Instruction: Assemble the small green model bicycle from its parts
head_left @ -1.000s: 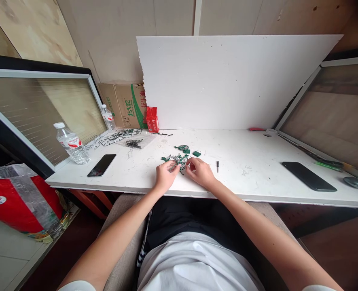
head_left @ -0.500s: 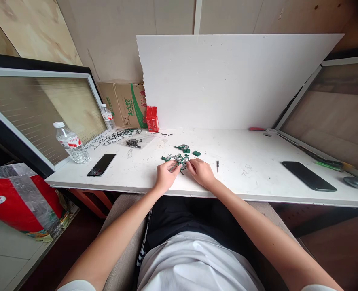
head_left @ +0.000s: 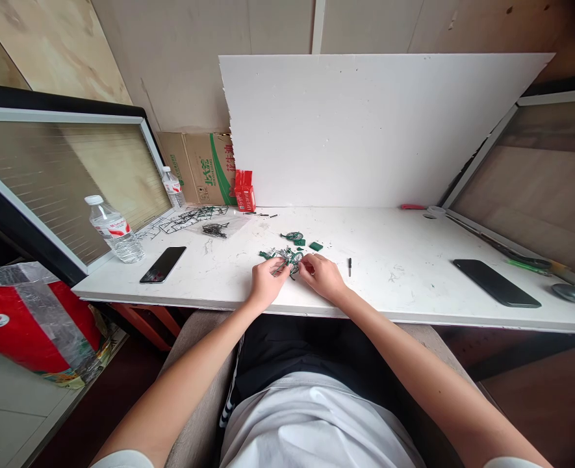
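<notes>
Pinching the green model (head_left: 290,255) above the near part of the white table (head_left: 404,260), your left hand (head_left: 268,281) had its fingers clamped on it. Your right hand's (head_left: 320,274) fingertips met at the model's right side, their exact grip hidden. A green block (head_left: 316,246) lay beyond, and a black stick (head_left: 350,266) lay right of your hands.

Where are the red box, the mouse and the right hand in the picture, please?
Red box (head_left: 245,191): head view, on its front side.
Mouse (head_left: 572,294): head view, on its rounded top.
Right hand (head_left: 324,276): head view, on the back of the hand.
</notes>
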A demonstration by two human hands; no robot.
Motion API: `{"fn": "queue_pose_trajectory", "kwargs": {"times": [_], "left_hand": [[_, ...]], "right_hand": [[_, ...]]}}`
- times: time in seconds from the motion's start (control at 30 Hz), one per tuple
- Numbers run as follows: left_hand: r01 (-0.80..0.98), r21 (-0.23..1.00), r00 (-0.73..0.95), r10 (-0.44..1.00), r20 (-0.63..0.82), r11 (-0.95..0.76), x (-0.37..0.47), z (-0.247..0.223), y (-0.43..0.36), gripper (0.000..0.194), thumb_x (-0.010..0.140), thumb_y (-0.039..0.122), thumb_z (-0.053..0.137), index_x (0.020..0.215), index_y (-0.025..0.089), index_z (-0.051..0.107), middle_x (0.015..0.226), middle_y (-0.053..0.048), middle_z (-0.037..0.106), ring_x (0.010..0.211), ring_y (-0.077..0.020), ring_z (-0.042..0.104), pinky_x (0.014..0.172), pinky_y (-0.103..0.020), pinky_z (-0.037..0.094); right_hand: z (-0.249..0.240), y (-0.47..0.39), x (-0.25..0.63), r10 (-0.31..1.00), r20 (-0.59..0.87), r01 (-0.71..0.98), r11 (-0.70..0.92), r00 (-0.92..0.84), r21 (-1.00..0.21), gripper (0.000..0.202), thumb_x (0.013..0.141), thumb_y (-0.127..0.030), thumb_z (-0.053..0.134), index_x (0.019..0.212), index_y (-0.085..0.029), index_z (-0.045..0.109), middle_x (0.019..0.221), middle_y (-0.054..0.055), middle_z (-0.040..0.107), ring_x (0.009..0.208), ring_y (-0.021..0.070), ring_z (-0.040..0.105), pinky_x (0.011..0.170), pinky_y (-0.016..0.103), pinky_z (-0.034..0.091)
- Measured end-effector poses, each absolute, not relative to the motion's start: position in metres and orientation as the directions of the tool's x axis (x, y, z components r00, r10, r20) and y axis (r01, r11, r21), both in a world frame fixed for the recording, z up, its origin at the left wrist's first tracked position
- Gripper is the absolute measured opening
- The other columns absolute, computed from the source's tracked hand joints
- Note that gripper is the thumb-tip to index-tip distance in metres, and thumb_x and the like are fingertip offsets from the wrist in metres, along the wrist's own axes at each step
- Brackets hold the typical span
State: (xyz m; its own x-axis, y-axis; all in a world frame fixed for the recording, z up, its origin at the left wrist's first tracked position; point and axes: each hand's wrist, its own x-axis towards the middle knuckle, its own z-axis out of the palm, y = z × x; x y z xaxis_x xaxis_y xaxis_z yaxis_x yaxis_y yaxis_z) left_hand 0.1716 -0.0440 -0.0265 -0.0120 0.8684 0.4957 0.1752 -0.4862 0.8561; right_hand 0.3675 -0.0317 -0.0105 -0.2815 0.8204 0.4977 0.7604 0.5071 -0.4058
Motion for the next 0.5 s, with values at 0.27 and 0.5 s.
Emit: {"fn": "queue_pose_trajectory", "kwargs": {"times": [0.27, 0.5], "left_hand": [[0.185, 0.858, -0.009, 0.873, 0.488, -0.479, 0.1716, -0.0218, -0.0473, 0.022, 0.091, 0.038, 0.078, 0.096, 0.017, 0.078, 0.103, -0.012, 0.083, 0.097, -0.0267, 0.081, 0.091, -0.037, 0.066], [0.194, 0.862, -0.031, 0.875, 0.483, -0.468, 0.1718, -0.0201, -0.0480, 0.022, 0.090, 0.039, 0.077, 0.092, 0.017, 0.076, 0.100, -0.012, 0.083, 0.094, -0.0251, 0.080, 0.090, -0.035, 0.065]], "right_hand": [[-0.0091, -0.0332, 0.3681, 0.825, 0.491, 0.769, 0.499, -0.280, -0.400, 0.023, 0.107, -0.035, 0.050, 0.089, -0.023, 0.058, 0.082, 0.004, 0.067, 0.072, 0.0192, 0.059, 0.065, 0.030, 0.035], [-0.0069, -0.0360, 0.3678, 0.794, 0.532, 0.719, 0.551, -0.295, -0.423, 0.006, 0.095, -0.025, 0.061, 0.100, -0.023, 0.062, 0.091, 0.004, 0.069, 0.084, 0.0205, 0.064, 0.071, 0.030, 0.042]]}}
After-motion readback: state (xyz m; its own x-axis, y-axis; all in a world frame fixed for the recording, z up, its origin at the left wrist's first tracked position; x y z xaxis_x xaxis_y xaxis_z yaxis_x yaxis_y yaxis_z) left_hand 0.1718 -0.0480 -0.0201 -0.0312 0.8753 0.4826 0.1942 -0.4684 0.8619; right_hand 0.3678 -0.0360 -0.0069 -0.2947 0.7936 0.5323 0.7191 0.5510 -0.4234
